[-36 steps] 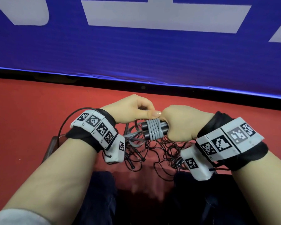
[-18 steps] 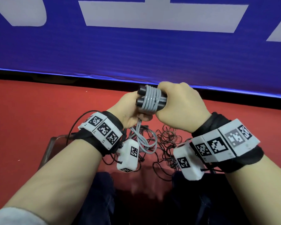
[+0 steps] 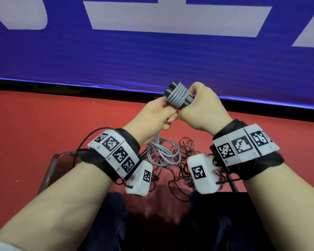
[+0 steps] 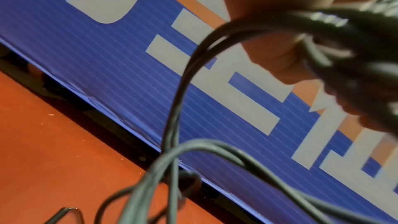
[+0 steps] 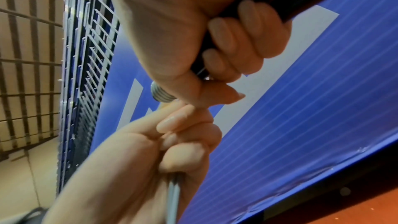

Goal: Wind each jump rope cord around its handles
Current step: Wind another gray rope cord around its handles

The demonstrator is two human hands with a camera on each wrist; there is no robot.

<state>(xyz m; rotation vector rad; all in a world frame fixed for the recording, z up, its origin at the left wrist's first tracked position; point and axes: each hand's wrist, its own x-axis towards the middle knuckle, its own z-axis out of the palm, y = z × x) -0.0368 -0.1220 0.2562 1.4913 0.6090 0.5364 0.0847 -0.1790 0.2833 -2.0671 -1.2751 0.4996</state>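
— What is the right hand [image 3: 205,107] doing?

— It is gripping the dark handles [image 3: 172,87] of the jump rope, fingers [image 5: 234,40] curling fully round them, and holding them raised in front of the blue banner [image 3: 152,57], tilting up to the left. Several turns of the gray cord [image 3: 178,96] are sitting side by side around the handles.

— And the left hand [image 3: 152,118]?

— It is sitting just below and touching the right one, fingers closing into a fist round the loose stretch of gray cord, which is running out of the bottom of the fist.

— Where is the rest of that cord lying?

— It is hanging down between the wrists in loose loops [image 3: 163,153] above a clear tray [image 3: 51,167] that is resting on the red floor [image 3: 34,124].

— Anything else down there?

— A tangle of thin dark cord [image 3: 185,160] is lying in the tray beside and under the gray loops. How many ropes are making it up, I cannot tell.
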